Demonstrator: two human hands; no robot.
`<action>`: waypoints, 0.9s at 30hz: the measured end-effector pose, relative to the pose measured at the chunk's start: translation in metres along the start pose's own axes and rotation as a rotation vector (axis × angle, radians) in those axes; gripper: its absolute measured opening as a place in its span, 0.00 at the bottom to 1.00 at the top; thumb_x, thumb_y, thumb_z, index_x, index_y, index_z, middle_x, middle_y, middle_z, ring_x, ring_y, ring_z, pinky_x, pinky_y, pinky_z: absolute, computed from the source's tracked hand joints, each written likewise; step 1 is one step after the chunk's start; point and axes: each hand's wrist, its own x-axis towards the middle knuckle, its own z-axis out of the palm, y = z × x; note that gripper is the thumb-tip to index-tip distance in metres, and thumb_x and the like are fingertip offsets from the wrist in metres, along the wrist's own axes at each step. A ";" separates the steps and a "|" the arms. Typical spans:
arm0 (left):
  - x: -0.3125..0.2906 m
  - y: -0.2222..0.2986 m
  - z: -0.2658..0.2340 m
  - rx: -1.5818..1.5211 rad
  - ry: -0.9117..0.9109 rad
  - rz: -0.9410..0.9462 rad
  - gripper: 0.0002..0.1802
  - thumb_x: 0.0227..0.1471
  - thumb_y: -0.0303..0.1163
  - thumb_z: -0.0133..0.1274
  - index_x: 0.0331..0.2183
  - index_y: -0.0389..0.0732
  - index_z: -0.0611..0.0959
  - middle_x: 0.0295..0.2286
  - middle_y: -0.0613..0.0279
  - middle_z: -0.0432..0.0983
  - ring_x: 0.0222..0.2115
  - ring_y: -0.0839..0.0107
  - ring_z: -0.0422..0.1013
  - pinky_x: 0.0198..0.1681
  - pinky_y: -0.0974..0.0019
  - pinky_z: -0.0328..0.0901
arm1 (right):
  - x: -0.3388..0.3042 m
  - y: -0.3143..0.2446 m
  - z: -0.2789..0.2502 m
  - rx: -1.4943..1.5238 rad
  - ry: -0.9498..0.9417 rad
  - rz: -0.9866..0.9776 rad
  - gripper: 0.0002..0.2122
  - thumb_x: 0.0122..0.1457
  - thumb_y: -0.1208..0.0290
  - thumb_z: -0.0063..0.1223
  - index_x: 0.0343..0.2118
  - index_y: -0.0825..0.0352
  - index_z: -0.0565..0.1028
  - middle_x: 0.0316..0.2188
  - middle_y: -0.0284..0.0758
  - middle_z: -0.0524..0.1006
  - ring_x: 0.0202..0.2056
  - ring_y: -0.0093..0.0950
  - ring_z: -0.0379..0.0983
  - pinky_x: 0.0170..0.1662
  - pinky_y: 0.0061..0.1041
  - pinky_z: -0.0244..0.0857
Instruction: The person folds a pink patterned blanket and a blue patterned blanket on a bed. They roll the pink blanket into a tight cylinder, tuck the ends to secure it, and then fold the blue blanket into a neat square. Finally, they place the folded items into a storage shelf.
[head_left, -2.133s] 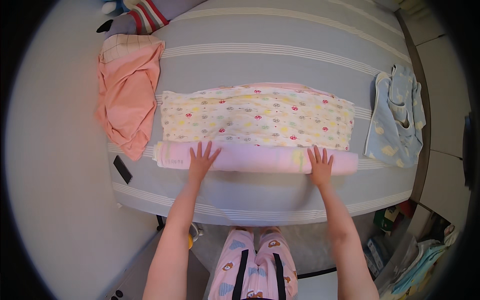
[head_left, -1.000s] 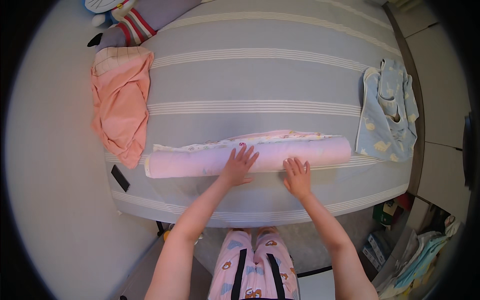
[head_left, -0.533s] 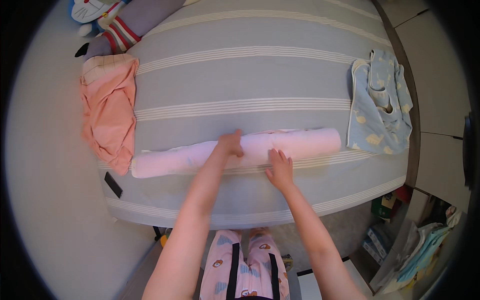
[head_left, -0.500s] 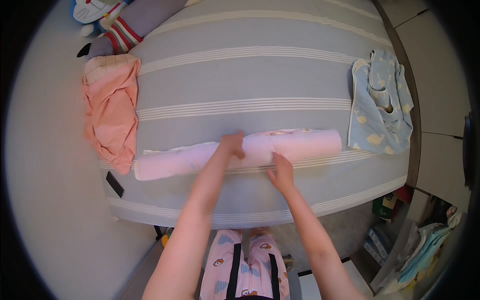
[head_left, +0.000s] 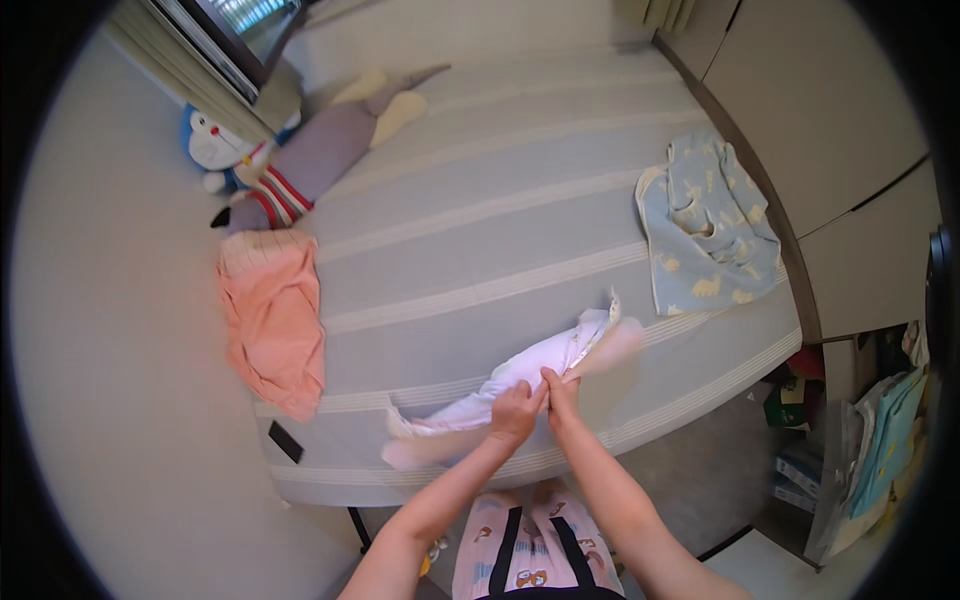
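A pale pink rolled cloth (head_left: pixel 540 366), perhaps a blanket or towel, is gripped near its middle by both hands at the front of the bed. Its two ends droop and are smeared by motion, and a loose white-edged flap shows along the far side. My left hand (head_left: pixel 515 412) is closed on the near side of the roll, fingers curled. Close beside it, almost touching, my right hand (head_left: pixel 560 392) pinches the cloth with the thumb on top. The fingers under the cloth are hidden.
The grey striped bed (head_left: pixel 480 260) fills the middle. A salmon-pink garment (head_left: pixel 275 325) and a dark phone (head_left: pixel 286 441) lie at left, a blue patterned garment (head_left: pixel 710 235) at right. Plush toys (head_left: pixel 310 150) rest at the far left. Cabinets (head_left: pixel 850 150) line the right side.
The roll, stretched straight across the bed before, is now gathered and bent in my hands. Both hands have come together and closed on it. The view has tilted to show more of the far wall.
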 end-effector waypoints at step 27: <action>0.006 0.077 -0.166 -0.825 0.292 -0.542 0.42 0.35 0.28 0.59 0.52 0.33 0.57 0.47 0.50 0.62 0.48 0.63 0.60 0.48 0.65 0.58 | -0.159 -0.228 0.018 -0.790 -0.503 -0.972 0.10 0.43 0.68 0.56 0.29 0.64 0.74 0.31 0.34 0.72 0.36 0.31 0.68 0.39 0.28 0.61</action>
